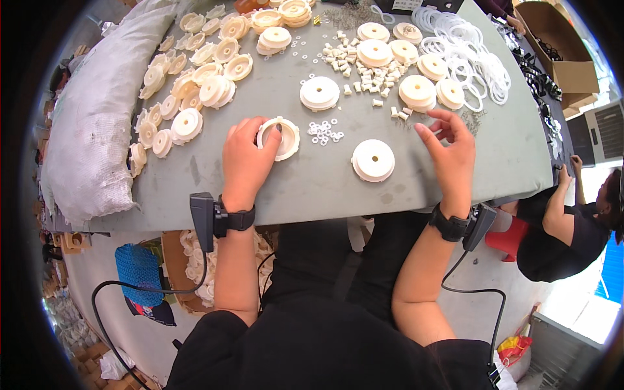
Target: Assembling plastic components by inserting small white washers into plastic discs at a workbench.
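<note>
Cap (293, 141) pinched at its rim: I have the left hand (249, 155) clamped on it, in from the near edge of the table (305, 198). I see the right hand (450, 148) well apart, thumb and fingertips parted, near some discs (418, 92).

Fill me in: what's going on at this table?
A person in black is at a grey table. The left hand holds a round, hollow white plastic cap by its rim; the loosely open right hand is beside small cream plastic cylinders. A round, stepped white plastic disc lies between the hands, near small white plastic rings.
</note>
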Motion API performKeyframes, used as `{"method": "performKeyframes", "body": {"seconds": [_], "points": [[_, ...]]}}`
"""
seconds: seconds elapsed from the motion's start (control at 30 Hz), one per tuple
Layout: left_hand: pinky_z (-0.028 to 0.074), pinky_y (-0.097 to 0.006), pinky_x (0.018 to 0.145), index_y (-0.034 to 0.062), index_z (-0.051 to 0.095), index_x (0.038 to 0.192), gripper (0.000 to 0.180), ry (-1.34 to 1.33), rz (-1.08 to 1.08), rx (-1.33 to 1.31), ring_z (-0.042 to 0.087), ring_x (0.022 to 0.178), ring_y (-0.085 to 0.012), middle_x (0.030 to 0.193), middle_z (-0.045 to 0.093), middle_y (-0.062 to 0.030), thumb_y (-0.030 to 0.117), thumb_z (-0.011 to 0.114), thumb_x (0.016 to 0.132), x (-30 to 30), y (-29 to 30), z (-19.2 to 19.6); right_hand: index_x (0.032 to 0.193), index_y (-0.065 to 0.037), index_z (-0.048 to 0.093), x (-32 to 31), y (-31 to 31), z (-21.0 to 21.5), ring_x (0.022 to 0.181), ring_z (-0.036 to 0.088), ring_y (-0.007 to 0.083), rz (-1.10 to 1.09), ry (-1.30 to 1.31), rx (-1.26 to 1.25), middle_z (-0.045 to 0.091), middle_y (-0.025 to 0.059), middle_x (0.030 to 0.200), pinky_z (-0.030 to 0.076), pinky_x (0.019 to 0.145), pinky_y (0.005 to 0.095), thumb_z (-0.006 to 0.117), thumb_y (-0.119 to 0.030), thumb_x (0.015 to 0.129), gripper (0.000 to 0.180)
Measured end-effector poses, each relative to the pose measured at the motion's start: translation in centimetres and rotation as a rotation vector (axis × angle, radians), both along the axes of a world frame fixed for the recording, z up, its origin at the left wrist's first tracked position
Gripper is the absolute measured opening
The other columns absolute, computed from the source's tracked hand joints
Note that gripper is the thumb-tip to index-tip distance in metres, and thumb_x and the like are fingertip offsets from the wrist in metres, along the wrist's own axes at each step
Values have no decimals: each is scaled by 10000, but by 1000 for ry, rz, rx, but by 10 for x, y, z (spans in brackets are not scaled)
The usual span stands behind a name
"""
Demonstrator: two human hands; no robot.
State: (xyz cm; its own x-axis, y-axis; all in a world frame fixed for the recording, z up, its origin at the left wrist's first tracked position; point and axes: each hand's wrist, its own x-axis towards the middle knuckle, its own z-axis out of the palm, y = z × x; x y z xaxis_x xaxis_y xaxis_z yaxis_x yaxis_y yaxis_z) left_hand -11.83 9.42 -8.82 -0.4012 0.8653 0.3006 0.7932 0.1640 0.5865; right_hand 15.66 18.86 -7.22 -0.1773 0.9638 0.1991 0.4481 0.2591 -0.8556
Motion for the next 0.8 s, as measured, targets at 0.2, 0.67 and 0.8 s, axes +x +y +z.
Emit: {"method": "performKeyframes", "body": {"seconds": [0.2, 0.67, 0.8], "points": [[424, -374, 690, 16, 596, 871, 280, -97, -5, -41, 535, 758, -280, 766, 597, -119, 283, 599, 787, 3, 0, 1, 953, -83, 632, -4, 2, -7, 649, 481, 145, -50, -123, -32, 550, 40, 741, 420, 614, 293, 726, -188, 698, 291], [487, -246, 549, -14, 535, 981, 275, -711, -92, 166, 608, 680, -130, 803, 623, -77, 224, 598, 857, 5, 1, 6, 861, -80, 665, -20, 17, -15, 684, 573, 189, -55, -264, 5, 609, 69, 765, 433, 657, 323, 660, -205, 741, 173], [536, -269, 609, -38, 499, 1084, 352, -889, -206, 101, 616, 752, -133, 916, 615, -83, 187, 621, 842, -5, -1, 6, 858, -56, 653, -21, 14, -13, 701, 593, 171, -66, -282, 4, 629, 72, 776, 444, 682, 300, 652, -185, 756, 164]]}}
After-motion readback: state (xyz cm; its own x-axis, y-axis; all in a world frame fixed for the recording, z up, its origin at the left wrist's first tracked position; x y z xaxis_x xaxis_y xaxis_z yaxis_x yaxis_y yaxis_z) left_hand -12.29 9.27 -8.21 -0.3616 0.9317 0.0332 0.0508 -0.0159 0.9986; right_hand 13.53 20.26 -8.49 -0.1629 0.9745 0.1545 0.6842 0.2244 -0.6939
